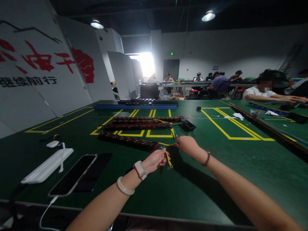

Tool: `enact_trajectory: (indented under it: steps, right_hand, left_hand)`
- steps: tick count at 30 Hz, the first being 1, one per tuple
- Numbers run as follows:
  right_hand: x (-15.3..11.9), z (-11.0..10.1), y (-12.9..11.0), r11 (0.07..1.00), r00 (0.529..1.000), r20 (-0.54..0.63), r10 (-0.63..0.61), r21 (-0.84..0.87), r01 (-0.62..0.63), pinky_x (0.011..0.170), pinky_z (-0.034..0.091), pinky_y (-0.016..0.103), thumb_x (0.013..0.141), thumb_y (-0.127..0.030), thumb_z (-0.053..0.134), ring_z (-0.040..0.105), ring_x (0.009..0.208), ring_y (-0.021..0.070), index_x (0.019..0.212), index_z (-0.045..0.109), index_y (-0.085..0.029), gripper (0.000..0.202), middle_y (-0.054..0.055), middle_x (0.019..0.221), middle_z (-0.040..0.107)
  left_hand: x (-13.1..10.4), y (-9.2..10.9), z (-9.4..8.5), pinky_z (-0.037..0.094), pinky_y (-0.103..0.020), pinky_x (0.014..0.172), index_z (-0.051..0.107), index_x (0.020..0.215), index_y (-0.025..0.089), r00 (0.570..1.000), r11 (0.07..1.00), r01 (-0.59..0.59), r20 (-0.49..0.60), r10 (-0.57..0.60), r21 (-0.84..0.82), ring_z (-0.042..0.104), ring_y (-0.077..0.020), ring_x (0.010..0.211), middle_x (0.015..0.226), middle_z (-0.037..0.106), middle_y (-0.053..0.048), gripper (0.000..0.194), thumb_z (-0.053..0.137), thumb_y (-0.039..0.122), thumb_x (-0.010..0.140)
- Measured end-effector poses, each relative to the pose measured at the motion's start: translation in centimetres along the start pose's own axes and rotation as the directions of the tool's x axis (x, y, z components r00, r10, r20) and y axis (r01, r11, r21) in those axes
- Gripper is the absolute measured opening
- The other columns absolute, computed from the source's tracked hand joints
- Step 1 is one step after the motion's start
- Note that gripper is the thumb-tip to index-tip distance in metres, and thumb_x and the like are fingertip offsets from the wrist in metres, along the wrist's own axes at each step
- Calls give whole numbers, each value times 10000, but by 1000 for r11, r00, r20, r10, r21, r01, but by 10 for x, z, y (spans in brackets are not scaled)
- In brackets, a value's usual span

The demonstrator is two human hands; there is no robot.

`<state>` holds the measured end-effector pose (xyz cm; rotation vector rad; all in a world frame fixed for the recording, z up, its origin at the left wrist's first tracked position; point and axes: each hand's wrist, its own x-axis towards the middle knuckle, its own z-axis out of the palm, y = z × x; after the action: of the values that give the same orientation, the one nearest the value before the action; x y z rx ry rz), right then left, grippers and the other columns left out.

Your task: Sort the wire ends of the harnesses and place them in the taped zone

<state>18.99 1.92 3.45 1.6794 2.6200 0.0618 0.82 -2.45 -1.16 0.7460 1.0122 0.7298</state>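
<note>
A long dark bar (pixel 127 140) lies slanted on the green table, with coloured wires coming out of its right end. My left hand (pixel 157 159) is closed on the wires at that end. Below its fingers hang yellow wires (pixel 167 158) tipped with ring terminals. My right hand (pixel 189 146) pinches a yellow wire (pixel 167 144) that runs from the bar's end. Just behind lie more dark bars (pixel 144 120) with red, yellow and blue wires, and a black plastic part (pixel 188 125) sits at their right.
Two phones (pixel 72 176) and a white pouch (pixel 48 166) lie at the left front of the green table (pixel 192 205). Dark and blue strips (pixel 134 106) lie at the back edge. A long bar (pixel 264 125) stretches along the right, where another person (pixel 262 88) works.
</note>
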Motion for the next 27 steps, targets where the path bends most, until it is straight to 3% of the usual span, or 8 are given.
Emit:
enact_trajectory:
  steps: [7, 10, 12, 14, 17, 19, 21, 27]
  right_hand:
    - [13, 37, 0, 999, 999, 13, 35, 33, -35, 656, 437, 279, 914, -437, 450, 635, 803, 233, 875, 692, -132, 391, 135, 876, 663]
    - [13, 36, 2, 1000, 1000, -26, 12, 8, -12, 684, 430, 309, 903, -431, 477, 622, 792, 241, 837, 685, -117, 382, 141, 840, 651]
    - [12, 30, 6, 997, 991, -116, -64, 42, 69, 718, 419, 320, 866, -413, 552, 602, 807, 232, 844, 674, -123, 315, 131, 853, 638]
    - [12, 23, 10, 954, 956, -219, -196, 184, 238, 727, 413, 294, 833, -375, 611, 575, 806, 190, 903, 665, -150, 242, 100, 893, 621]
    - [14, 19, 13, 734, 845, -323, -426, 422, 532, 730, 416, 241, 843, -265, 601, 542, 800, 130, 954, 667, -184, 153, 59, 913, 590]
    - [15, 21, 12, 592, 753, -354, -555, 468, 656, 765, 416, 236, 853, -205, 572, 536, 839, 122, 959, 676, -186, 150, 58, 927, 583]
    - [15, 25, 9, 541, 695, -348, -630, 446, 713, 785, 412, 246, 846, -186, 573, 532, 862, 127, 959, 684, -190, 158, 61, 934, 583]
    - [13, 28, 5, 600, 713, -276, -644, 396, 695, 790, 410, 265, 841, -251, 598, 532, 861, 143, 936, 674, -173, 145, 70, 943, 588]
  left_hand:
    - [5, 1, -5, 158, -155, 379, 461, 766, 103, 996, 999, 34, 79, -31, -31, 313, -12, 383, 619, 498, -11, 296, 344, 286, 967]
    - [7, -1, -7, 182, -143, 383, 481, 777, 98, 995, 997, 54, 89, -48, -64, 350, -15, 403, 618, 498, -11, 301, 352, 294, 965]
    - [7, -1, -7, 210, -136, 394, 514, 821, 89, 995, 995, 67, 75, -62, -73, 384, -20, 428, 624, 504, -13, 305, 375, 322, 959]
    - [7, -1, -7, 232, -137, 406, 534, 877, 82, 996, 996, 72, 47, -69, -61, 415, -27, 452, 645, 522, -21, 306, 396, 345, 952]
    - [6, -1, -4, 267, -146, 435, 519, 922, 93, 998, 996, 68, -3, -68, -62, 445, -38, 480, 674, 541, -27, 255, 391, 311, 955]
    - [5, -1, -4, 300, -153, 460, 498, 948, 111, 998, 994, 66, -19, -68, -86, 463, -47, 490, 677, 542, -21, 214, 372, 283, 960]
    - [5, -1, -3, 327, -158, 479, 480, 975, 127, 997, 991, 68, -17, -70, -112, 484, -56, 494, 689, 545, -14, 197, 357, 280, 963]
    - [8, -2, -7, 362, -173, 507, 481, 986, 122, 997, 988, 71, 34, -67, -134, 525, -75, 502, 690, 561, -16, 221, 327, 279, 964]
